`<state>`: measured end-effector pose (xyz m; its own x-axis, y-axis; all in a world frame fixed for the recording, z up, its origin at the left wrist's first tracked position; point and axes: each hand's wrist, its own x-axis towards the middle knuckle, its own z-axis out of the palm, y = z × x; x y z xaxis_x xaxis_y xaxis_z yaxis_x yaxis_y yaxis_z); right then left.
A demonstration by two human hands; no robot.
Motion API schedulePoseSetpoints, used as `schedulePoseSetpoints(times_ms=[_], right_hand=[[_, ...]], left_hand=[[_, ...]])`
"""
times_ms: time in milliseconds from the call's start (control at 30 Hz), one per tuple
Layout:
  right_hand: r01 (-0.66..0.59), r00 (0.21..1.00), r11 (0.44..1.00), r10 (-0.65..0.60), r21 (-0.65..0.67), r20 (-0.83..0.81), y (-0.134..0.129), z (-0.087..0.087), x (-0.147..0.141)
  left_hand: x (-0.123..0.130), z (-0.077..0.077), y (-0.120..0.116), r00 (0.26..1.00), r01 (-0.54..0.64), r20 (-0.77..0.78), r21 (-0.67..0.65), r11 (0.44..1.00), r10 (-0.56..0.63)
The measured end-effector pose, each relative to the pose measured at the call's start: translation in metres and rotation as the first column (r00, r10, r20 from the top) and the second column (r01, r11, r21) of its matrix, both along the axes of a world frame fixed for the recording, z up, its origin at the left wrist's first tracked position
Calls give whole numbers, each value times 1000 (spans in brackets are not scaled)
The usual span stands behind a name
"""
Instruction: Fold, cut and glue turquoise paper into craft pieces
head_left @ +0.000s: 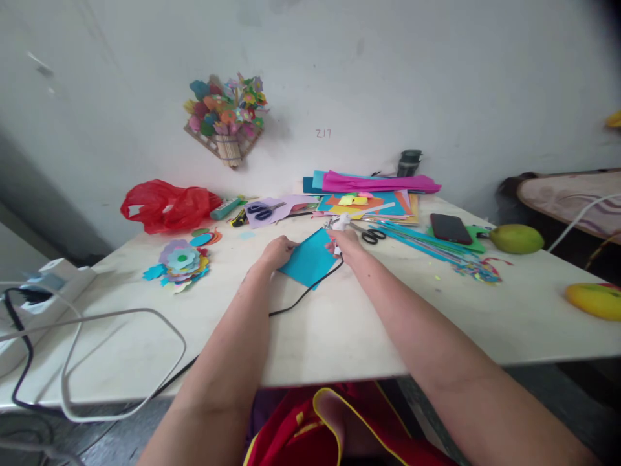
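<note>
A blue sheet of paper (310,259) lies at an angle on the table in front of me. My left hand (278,252) pinches its left edge between thumb and fingers. Over the sheet's right corner, my right hand (347,241) is wrapped round a white glue gun (342,223) with a black cord (305,299) trailing across the paper to the left. A whitish stick (378,210) points out to the right behind the gun. Whether the nozzle touches the paper is too small to tell. Black-handled scissors (373,235) lie just right of this hand.
Paper flowers (182,259) are piled at left, near a red plastic bag (167,204). Coloured papers (378,183) and more scissors (262,210) lie behind. At right are paper strips (417,243), a phone (450,228) and a green mango (517,239). Cables and a power strip (53,291) occupy the left edge.
</note>
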<state>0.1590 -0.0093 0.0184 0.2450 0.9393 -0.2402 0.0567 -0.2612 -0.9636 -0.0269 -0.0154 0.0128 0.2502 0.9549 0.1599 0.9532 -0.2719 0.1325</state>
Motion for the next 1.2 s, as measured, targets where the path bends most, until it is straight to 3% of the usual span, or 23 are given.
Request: schedulePoseSetpoints(times_ms=[433, 1200], right_hand=[[3, 1000, 1000, -2, -18, 26, 5, -1, -1], [41, 999, 999, -41, 10, 11, 12, -5, -1]], left_hand=[[-2, -4, 5, 1000, 6, 6, -4, 1000, -6], [0, 5, -2, 1000, 1, 10, -65, 998, -1]])
